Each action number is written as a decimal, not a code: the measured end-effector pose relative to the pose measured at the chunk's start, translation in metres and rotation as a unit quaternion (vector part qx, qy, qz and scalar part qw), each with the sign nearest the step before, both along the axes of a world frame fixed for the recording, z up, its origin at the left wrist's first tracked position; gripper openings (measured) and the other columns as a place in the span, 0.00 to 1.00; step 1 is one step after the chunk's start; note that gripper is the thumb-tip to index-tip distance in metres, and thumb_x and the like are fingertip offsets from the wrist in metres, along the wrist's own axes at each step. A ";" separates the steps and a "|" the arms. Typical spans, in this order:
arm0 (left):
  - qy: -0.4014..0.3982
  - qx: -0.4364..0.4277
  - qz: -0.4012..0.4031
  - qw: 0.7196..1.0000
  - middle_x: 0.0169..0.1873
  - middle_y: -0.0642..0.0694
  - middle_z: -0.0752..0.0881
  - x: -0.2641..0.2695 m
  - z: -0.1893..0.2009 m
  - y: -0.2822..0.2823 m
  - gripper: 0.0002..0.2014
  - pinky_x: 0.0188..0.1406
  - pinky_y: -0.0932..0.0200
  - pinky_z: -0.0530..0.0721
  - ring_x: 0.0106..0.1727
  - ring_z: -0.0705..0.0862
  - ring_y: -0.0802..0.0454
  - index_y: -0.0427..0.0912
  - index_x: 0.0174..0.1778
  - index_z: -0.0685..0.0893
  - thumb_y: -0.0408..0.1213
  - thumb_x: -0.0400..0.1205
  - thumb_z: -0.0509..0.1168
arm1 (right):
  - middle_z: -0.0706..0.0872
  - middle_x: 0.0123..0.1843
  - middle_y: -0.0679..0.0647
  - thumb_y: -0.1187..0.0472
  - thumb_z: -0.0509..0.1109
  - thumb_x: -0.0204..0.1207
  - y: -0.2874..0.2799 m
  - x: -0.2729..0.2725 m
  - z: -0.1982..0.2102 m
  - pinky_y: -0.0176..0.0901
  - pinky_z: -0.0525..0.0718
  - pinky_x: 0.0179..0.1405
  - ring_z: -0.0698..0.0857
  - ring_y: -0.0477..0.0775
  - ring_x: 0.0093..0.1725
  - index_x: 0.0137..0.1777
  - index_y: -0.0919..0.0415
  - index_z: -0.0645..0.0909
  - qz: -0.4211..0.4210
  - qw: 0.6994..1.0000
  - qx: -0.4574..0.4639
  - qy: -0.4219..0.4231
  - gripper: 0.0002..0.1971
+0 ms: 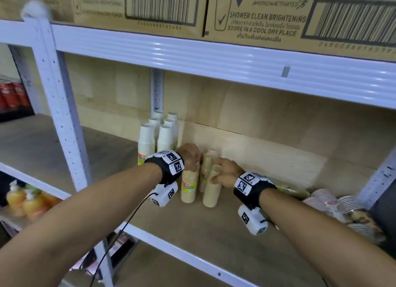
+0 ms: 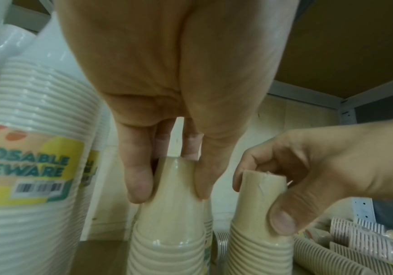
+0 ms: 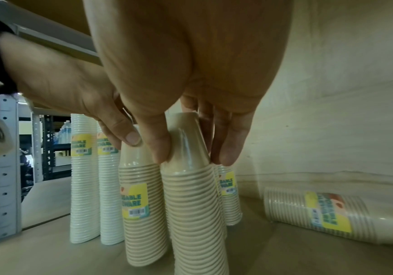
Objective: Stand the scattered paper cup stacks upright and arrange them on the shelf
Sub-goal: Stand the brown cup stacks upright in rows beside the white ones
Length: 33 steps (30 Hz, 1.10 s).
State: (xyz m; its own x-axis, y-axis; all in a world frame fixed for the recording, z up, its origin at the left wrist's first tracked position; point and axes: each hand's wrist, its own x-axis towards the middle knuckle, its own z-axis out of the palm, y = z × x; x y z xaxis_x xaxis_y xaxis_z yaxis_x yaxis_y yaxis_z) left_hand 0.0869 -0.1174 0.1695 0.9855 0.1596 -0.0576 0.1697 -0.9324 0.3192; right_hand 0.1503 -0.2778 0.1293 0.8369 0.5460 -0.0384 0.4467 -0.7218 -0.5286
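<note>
Two beige paper cup stacks stand upright side by side on the wooden shelf (image 1: pixel 214 233). My left hand (image 2: pixel 172 193) pinches the top of the left beige stack (image 1: pixel 188 188) between thumb and fingers. My right hand (image 3: pixel 192 156) grips the top of the right beige stack (image 1: pixel 212 192) the same way. A third beige stack (image 3: pixel 229 195) stands just behind them. Several white cup stacks (image 1: pixel 156 134) stand in a group at the back left. Another beige stack (image 3: pixel 320 214) lies on its side to the right.
Patterned cup stacks (image 1: pixel 334 205) lie in a pile at the shelf's right end. A white upright post (image 1: pixel 64 115) stands at the left, and the shelf above (image 1: pixel 214 55) carries cardboard boxes (image 1: pixel 278 14). Bare shelf board shows in front of the stacks.
</note>
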 end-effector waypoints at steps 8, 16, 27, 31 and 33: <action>-0.015 0.015 0.003 1.000 0.59 0.38 0.85 0.003 -0.013 0.004 0.16 0.53 0.54 0.84 0.55 0.84 0.44 0.33 0.60 0.86 0.34 0.78 0.73 | 0.77 0.55 0.49 0.66 0.76 0.73 0.017 -0.001 -0.006 0.30 0.69 0.46 0.79 0.51 0.56 0.67 0.60 0.74 0.022 1.000 0.005 -0.002 0.24; -0.017 -0.004 -0.002 1.000 0.56 0.39 0.87 0.013 -0.012 0.009 0.13 0.53 0.51 0.86 0.56 0.86 0.43 0.34 0.58 0.87 0.33 0.79 0.71 | 0.85 0.63 0.56 0.51 0.74 0.72 0.025 0.002 0.003 0.42 0.80 0.52 0.85 0.60 0.59 0.64 0.56 0.79 -0.016 0.997 -0.014 -0.071 0.21; -0.031 0.011 0.001 0.999 0.53 0.39 0.88 0.016 -0.015 0.012 0.11 0.47 0.56 0.84 0.54 0.86 0.44 0.34 0.55 0.88 0.33 0.78 0.72 | 0.84 0.52 0.51 0.54 0.71 0.73 0.034 0.000 0.006 0.44 0.82 0.49 0.84 0.57 0.52 0.58 0.56 0.81 -0.002 0.996 -0.013 -0.084 0.15; -0.032 0.028 -0.005 0.999 0.54 0.39 0.88 0.017 -0.015 0.010 0.11 0.50 0.54 0.86 0.55 0.86 0.44 0.33 0.56 0.88 0.33 0.79 0.70 | 0.84 0.45 0.53 0.60 0.67 0.75 0.036 0.002 0.007 0.42 0.79 0.42 0.83 0.57 0.46 0.43 0.57 0.80 0.030 0.993 -0.050 -0.104 0.02; -0.033 0.037 -0.010 0.999 0.54 0.39 0.88 0.017 -0.014 0.008 0.11 0.52 0.54 0.86 0.55 0.87 0.43 0.33 0.56 0.88 0.33 0.80 0.69 | 0.82 0.43 0.51 0.65 0.66 0.74 0.037 0.002 0.007 0.40 0.76 0.41 0.81 0.56 0.45 0.40 0.55 0.77 0.051 0.991 -0.060 -0.107 0.05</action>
State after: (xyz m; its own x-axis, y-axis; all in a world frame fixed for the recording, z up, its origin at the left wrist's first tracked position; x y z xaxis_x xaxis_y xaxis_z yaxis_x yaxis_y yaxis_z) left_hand 0.1042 -0.1090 0.1560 0.9899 0.1408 0.0187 0.1313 -0.9570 0.2588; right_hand 0.1525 -0.2410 0.1368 0.7742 0.6297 0.0633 0.6123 -0.7200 -0.3267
